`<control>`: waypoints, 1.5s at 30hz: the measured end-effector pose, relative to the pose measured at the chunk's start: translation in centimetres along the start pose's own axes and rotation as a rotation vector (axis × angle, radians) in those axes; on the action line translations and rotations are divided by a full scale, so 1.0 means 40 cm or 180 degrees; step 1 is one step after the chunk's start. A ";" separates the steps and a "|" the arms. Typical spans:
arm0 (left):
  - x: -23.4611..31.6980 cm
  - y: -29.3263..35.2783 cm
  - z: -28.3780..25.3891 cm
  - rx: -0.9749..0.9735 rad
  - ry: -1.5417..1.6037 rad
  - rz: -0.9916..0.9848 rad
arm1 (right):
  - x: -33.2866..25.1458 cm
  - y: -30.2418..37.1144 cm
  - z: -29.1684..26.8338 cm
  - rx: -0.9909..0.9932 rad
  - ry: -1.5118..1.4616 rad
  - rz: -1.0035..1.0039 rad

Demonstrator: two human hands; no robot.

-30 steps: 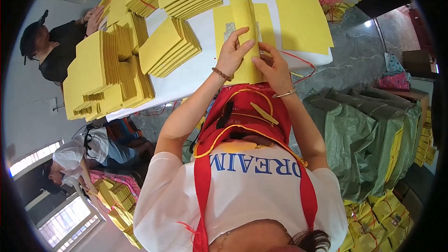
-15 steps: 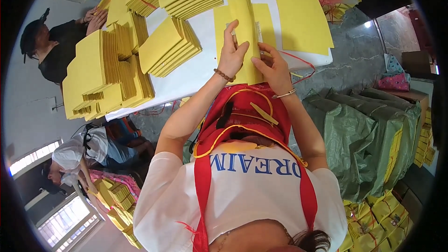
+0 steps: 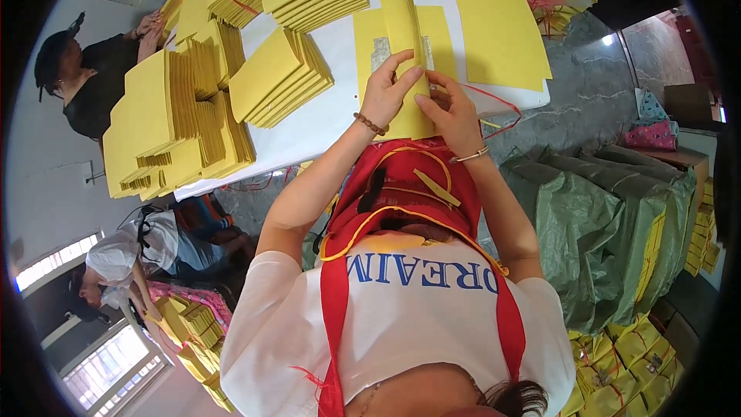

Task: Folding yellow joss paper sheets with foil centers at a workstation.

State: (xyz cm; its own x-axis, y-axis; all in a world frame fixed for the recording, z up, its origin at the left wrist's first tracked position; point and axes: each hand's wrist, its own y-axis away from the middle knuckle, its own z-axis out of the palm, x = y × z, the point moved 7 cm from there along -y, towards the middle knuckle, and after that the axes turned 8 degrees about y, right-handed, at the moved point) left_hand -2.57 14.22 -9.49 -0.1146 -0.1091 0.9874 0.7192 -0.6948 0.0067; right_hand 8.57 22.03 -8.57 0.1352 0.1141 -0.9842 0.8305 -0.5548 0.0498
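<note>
In front of me on the white table, a sheet of yellow paper (image 3: 401,35) stands curled up in a lengthwise fold. It rises over more flat yellow paper (image 3: 438,27) with a greyish patch showing beside it. My left hand (image 3: 392,91) pinches the folded sheet from the left, thumb and forefinger on the fold. From the right, my right hand (image 3: 453,114) holds its lower part between thumb and bent fingers. Both hands touch the same sheet, close together near the table's front edge. Part of the right fingers is hidden behind the paper.
Fanned stacks of yellow paper (image 3: 282,81) cover the table's left and back. A flat yellow pile (image 3: 502,38) lies right, by red string (image 3: 502,100). Large green sacks (image 3: 571,216) stand on the floor at right. Two other people (image 3: 96,81) work at left.
My left forefinger has come down from its raised position onto the fold, uncovering the greyish patch. My right hand stays nearly still. The far-left person's hands have shifted slightly.
</note>
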 end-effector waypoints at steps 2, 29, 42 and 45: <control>-0.001 -0.001 -0.003 -0.0002 -0.0030 -0.0028 | 0.002 0.000 0.002 -0.0029 -0.0051 0.0033; 0.022 0.008 -0.015 0.0182 -0.0161 0.0410 | 0.007 -0.001 0.004 0.0011 0.0004 -0.0014; -0.015 0.003 -0.009 0.0074 -0.0252 -0.0051 | -0.004 0.002 0.000 0.0003 -0.0037 -0.0011; -0.018 0.002 -0.009 0.0041 -0.0123 0.0115 | 0.004 0.002 0.003 -0.0010 -0.0119 -0.0008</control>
State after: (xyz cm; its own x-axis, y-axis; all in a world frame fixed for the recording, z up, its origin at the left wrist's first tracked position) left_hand -2.66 13.99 -10.26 -0.0620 -0.1062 0.9924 0.7313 -0.6816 -0.0272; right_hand 8.59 21.89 -8.73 0.1128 0.0845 -0.9900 0.8325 -0.5520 0.0478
